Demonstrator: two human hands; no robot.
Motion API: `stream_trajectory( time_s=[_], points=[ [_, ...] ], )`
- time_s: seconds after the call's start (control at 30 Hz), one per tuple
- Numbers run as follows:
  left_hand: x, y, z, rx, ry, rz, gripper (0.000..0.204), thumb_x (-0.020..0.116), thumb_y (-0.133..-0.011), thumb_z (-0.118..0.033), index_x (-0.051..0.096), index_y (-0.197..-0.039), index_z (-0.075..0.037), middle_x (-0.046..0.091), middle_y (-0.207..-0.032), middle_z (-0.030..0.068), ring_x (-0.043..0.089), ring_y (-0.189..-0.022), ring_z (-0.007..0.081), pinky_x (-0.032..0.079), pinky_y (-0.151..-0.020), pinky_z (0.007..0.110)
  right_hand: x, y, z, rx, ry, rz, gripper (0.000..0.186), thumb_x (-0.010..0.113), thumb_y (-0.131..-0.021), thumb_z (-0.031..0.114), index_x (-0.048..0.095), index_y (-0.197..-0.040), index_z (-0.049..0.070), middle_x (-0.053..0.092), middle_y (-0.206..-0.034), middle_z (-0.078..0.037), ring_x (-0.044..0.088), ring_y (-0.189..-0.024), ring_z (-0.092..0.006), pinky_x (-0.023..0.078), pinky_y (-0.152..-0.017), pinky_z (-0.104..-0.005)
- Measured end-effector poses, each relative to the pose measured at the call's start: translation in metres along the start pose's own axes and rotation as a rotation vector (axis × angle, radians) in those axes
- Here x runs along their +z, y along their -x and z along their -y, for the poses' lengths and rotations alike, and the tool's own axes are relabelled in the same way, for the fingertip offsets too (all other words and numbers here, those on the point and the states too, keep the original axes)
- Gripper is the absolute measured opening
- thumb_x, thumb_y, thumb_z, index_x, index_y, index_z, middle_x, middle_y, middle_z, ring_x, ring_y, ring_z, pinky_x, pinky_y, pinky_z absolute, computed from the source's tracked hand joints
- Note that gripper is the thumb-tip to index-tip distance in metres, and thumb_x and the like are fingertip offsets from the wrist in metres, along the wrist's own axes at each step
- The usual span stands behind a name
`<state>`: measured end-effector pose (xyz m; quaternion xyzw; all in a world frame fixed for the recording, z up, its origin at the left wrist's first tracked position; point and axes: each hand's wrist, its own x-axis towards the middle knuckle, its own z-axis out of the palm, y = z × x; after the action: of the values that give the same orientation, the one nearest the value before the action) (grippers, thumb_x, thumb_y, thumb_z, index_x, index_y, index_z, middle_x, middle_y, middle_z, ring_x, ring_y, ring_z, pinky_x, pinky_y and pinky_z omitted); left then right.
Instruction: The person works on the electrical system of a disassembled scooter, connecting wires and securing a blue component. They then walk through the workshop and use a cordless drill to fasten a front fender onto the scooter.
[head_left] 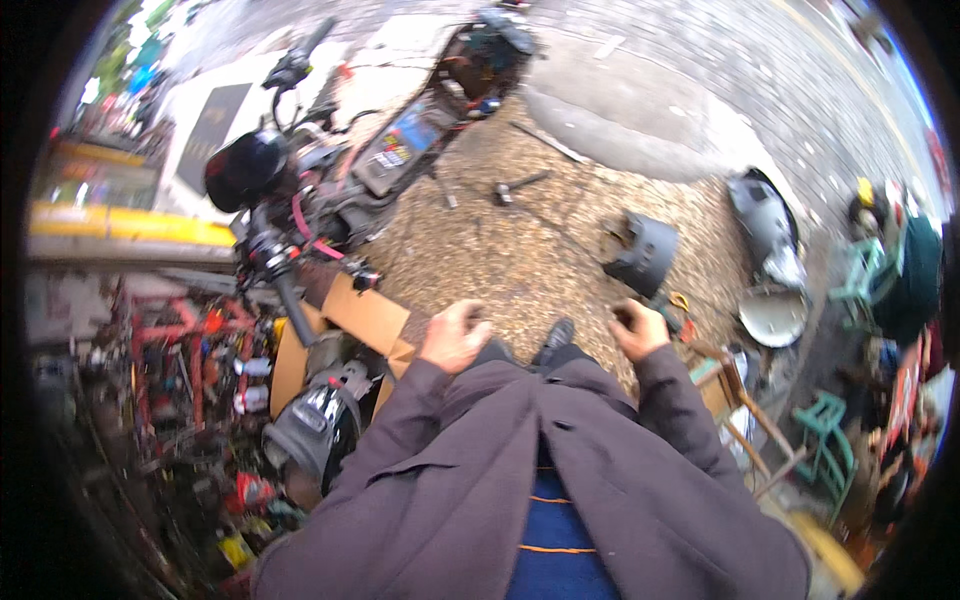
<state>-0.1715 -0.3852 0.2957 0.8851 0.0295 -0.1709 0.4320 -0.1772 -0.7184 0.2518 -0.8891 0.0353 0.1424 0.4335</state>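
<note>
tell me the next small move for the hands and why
Probably lower the right hand toward the dark grey curved panel. That hand looks empty, and the panel lies on the ground just ahead of it in view. The left hand looks empty too, so it could help lift if needed.

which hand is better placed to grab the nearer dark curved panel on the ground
Probably the right hand: it appears just below the dark curved panel in the view and looks empty, while the left hand is farther off, nearer the cardboard box.
</note>
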Motion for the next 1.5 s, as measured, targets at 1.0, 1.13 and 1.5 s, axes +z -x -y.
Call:
stream_trajectory(
  time_s=[1.0, 1.13, 1.5],
  points=[
    [-0.085, -0.052, 0.082, -0.097, 0.253, -0.135, 0.035, 0.065, -0.080, -0.017, 0.061, -0.109, 0.002, 0.065, -0.101, 0.0190, 0.067, -0.089, 0.0283, 0.052, -0.081, 0.037, 0.067, -0.113, 0.118, -0.089, 0.024, 0.137, 0.026, 0.071, -0.077, 0.012, 0.065, -0.098, -0.001, 0.067, -0.075, -0.014, 0.065, -0.068, -0.0186, 0.051, -0.065, -0.0310],
    [-0.099, -0.017, 0.097, -0.254, 0.305, -0.250, 0.036, 0.065, -0.082, -0.016, 0.060, -0.113, 0.003, 0.066, -0.104, 0.0190, 0.066, -0.094, 0.0263, 0.053, -0.081, 0.036, 0.089, -0.139, 0.143, -0.163, 0.112, 0.320, 0.027, 0.072, -0.077, 0.014, 0.066, -0.098, -0.002, 0.069, -0.082, -0.018, 0.069, -0.077, -0.0242, 0.053, -0.070, -0.0327],
    [-0.061, 0.108, 0.092, -0.634, 0.342, -0.588, 0.041, 0.065, -0.084, -0.021, 0.057, -0.118, 0.000, 0.068, -0.097, 0.0197, 0.067, -0.091, 0.0308, 0.052, -0.081, 0.039, 0.153, -0.204, 0.186, -0.526, 0.264, 0.625, 0.031, 0.071, -0.077, 0.020, 0.068, -0.100, 0.000, 0.070, -0.083, -0.017, 0.070, -0.077, -0.0252, 0.055, -0.072, -0.0331]
  ],
)
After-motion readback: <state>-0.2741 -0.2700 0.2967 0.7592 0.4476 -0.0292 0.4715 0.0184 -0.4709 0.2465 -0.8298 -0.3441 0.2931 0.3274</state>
